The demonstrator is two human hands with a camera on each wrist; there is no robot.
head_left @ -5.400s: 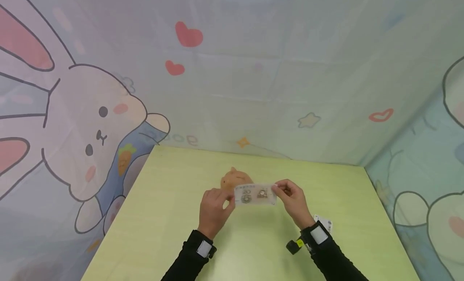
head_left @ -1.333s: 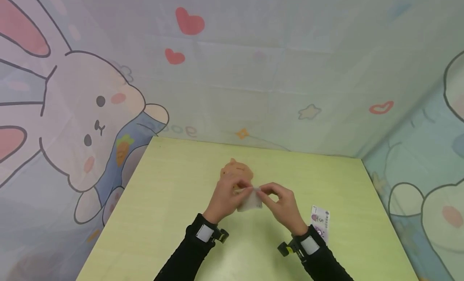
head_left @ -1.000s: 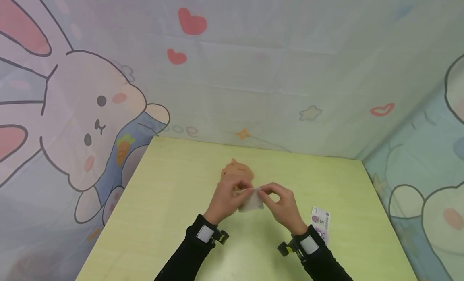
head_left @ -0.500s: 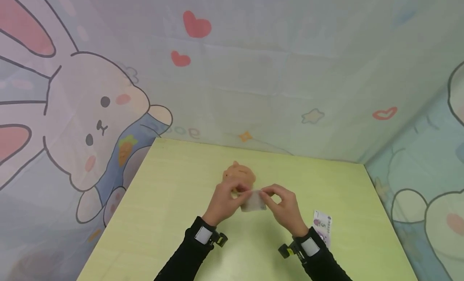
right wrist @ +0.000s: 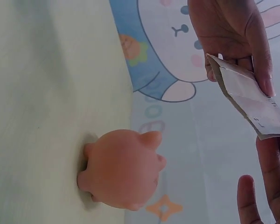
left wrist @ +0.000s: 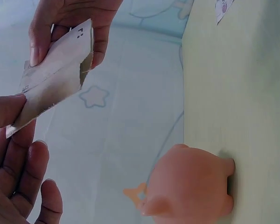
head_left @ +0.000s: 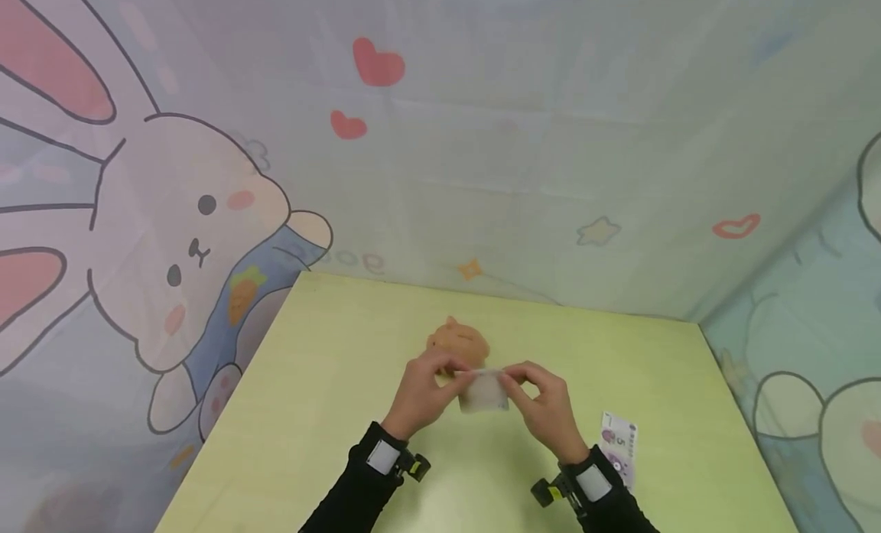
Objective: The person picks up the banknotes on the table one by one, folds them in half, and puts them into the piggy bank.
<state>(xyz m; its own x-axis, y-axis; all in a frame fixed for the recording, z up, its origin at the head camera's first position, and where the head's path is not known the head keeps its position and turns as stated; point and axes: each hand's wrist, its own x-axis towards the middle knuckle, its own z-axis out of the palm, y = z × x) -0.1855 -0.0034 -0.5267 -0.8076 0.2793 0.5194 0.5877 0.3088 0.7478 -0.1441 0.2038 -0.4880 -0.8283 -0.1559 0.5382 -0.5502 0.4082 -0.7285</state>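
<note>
A folded banknote point(head_left: 484, 393) is held up over the table, its plain pale side showing in the head view. My left hand point(head_left: 424, 393) pinches its left end between thumb and fingers. Thumb and fingers of my right hand point(head_left: 549, 411) pinch the opposite end. In the left wrist view a crease runs along the folded note point(left wrist: 56, 77), and its layers stand slightly apart at one edge. Just beyond the hands is an orange-pink piggy bank point(head_left: 461, 340), standing on its feet, partly covered by my left hand in the head view.
A purple-white banknote point(head_left: 619, 439) marked 5 lies on the yellow-green table point(head_left: 330, 349), beside my right wrist and partly under the sleeve. A cloth backdrop point(head_left: 482, 173) with a printed rabbit and hearts rises behind the table's far edge and along its right side.
About five seconds ago the banknote was stretched flat between my hands, printed side showing; now it is folded smaller and the hands are closer together. Over the last second the hands barely moved.
</note>
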